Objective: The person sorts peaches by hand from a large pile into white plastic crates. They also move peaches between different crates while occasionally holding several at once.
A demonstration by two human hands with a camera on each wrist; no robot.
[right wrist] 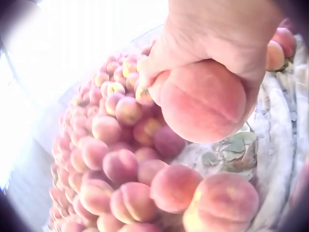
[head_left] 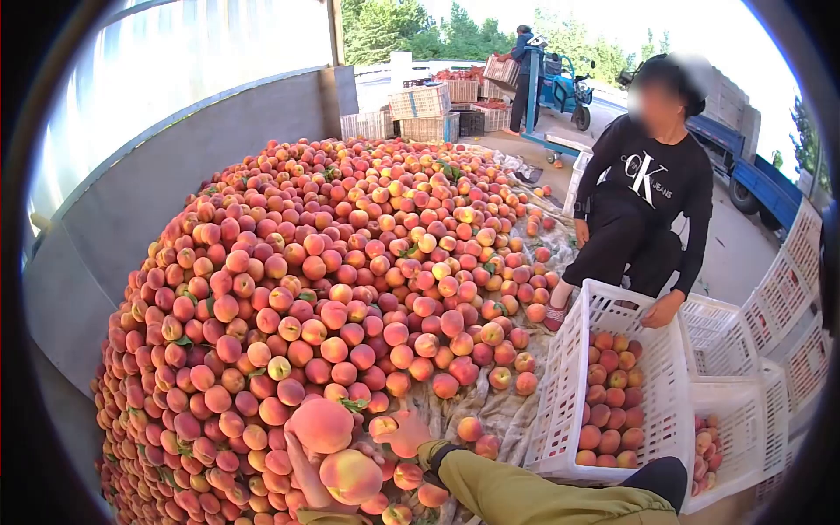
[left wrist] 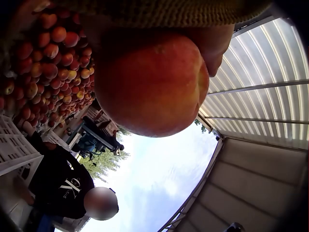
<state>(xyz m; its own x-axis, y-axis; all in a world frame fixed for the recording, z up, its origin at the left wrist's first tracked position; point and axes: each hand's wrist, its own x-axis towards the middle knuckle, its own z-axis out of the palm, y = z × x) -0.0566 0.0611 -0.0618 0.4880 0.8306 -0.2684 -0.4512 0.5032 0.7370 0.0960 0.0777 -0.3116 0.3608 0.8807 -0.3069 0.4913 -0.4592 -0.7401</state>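
At the lower front of a big peach pile (head_left: 289, 289), my left hand (head_left: 304, 472) holds two large peaches, an upper pink-red peach (head_left: 322, 426) and a yellower peach (head_left: 351, 478) below it. In the left wrist view, a red-orange peach (left wrist: 149, 87) sits against that hand, under a knitted cuff (left wrist: 169, 13). Just to the right, my right hand (head_left: 409, 435) reaches down at the pile's edge. The right wrist view shows its thumb and fingers gripping a pink peach (right wrist: 203, 102) above other peaches and a pale cloth with leaves (right wrist: 236, 147).
A white slatted crate (head_left: 547, 420) part-filled with peaches stands at my right, and a second crate (head_left: 744, 429) holds more. A seated person in black (head_left: 643, 184) rests a hand on the first crate's rim. Behind the pile are stacked crates (head_left: 420, 102) and a grey wall (head_left: 210, 149).
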